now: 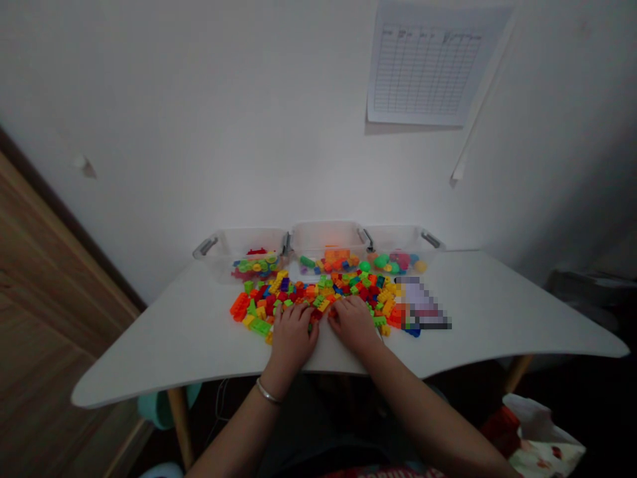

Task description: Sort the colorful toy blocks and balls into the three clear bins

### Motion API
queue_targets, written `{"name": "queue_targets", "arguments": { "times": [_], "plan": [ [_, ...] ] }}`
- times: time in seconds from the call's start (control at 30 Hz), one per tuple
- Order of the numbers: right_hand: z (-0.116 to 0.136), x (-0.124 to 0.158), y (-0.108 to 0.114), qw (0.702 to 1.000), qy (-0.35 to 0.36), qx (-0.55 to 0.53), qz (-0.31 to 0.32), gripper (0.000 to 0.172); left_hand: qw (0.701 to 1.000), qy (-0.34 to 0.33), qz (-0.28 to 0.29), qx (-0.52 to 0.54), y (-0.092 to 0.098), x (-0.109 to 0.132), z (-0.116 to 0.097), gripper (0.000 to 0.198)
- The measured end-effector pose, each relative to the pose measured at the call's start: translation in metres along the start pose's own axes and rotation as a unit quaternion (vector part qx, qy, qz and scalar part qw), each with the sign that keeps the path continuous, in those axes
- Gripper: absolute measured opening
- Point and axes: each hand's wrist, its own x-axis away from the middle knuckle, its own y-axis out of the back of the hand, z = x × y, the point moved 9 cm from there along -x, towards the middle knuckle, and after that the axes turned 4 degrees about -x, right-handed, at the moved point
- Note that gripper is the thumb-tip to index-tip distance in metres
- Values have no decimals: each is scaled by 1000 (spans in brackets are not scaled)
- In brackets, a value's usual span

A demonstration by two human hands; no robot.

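A wide pile of small plastic building bricks, red, yellow, green, orange and blue, lies spread on a white table. My left hand rests palm down at the near edge of the pile, fingers curled onto the bricks. My right hand lies beside it, also palm down, fingertips among the bricks. The two hands nearly touch. What the fingertips hold, if anything, is hidden. A metal bracelet circles my left wrist.
Three clear plastic bins stand in a row at the table's far edge against the wall: left bin, middle bin, right bin, each with some bricks. A blurred patch lies right of the pile. A printed sheet hangs on the wall.
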Motion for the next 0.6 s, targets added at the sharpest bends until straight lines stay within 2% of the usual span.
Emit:
{"name": "queue_targets", "arguments": {
  "times": [0.1,0.17,0.3,0.43,0.53,0.6],
  "plan": [
    [-3,0,0,1000,-12,-27,-2,10,1000,2,0,0,0,0,0,25],
    [-9,-2,6,996,-29,-79,-30,19,1000,3,1,0,1,0,0,25],
    [-33,-14,37,969,-49,-193,-144,39,1000,0,0,3,1,0,0,25],
    [-63,-37,71,941,-65,-233,-237,38,1000,0,0,4,0,0,1,25],
    [-79,-61,87,942,-72,-210,-251,35,1000,2,3,3,-1,0,1,26],
    [-85,-81,91,955,-74,-173,-229,33,1000,4,5,3,-1,0,1,26]
  ]
}}
